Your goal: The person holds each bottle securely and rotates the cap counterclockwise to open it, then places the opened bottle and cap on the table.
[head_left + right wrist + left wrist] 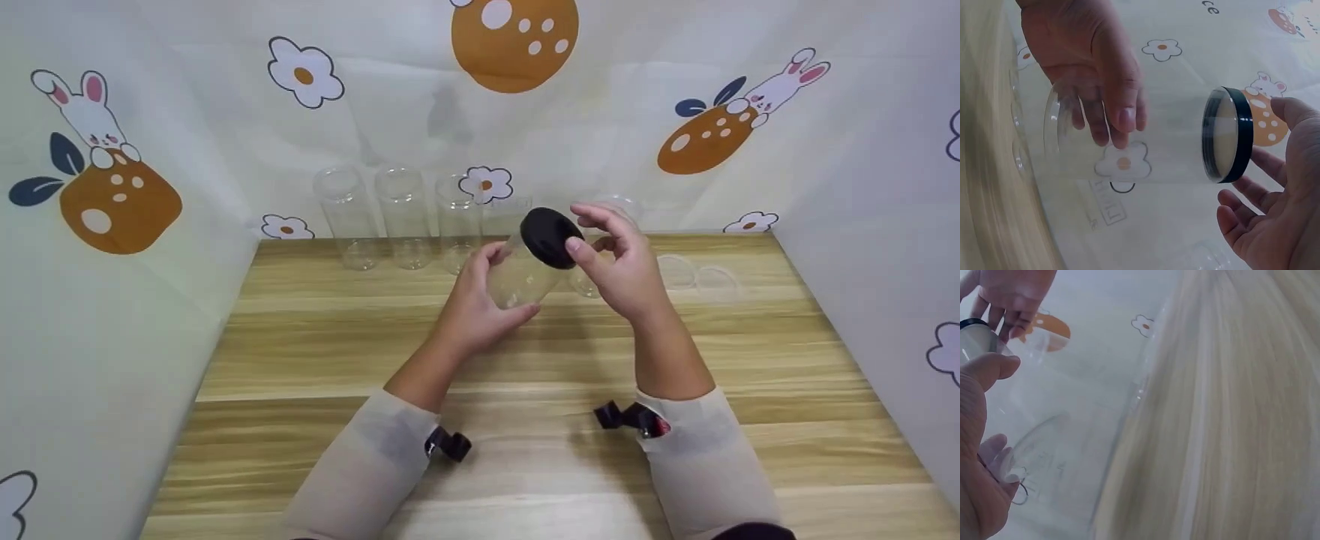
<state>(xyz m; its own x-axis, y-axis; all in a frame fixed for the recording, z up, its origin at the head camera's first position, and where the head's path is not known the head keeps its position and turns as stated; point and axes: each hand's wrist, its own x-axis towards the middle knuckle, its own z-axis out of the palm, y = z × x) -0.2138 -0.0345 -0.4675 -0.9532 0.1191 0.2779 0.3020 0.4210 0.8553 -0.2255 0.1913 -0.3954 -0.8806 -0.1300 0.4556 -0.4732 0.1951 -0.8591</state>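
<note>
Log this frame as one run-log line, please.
left hand: grips clear jar, tilted above table | right hand: fingers at black lid on jar | behind: row of clear jars

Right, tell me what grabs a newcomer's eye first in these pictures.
The clear jar held tilted above the middle of the wooden table, gripped by the left hand, stands out first. Its black lid sits on the mouth, with the right hand at its rim. Behind, empty clear jars line the cartoon-print backdrop.

- A makeshift recording booth: cartoon rabbit-and-flower cloth (135, 300) screens three sides.
- A wood-grain desk (525, 420) fills it.
- Identical clear jars (405, 217) stand along the back.
</note>
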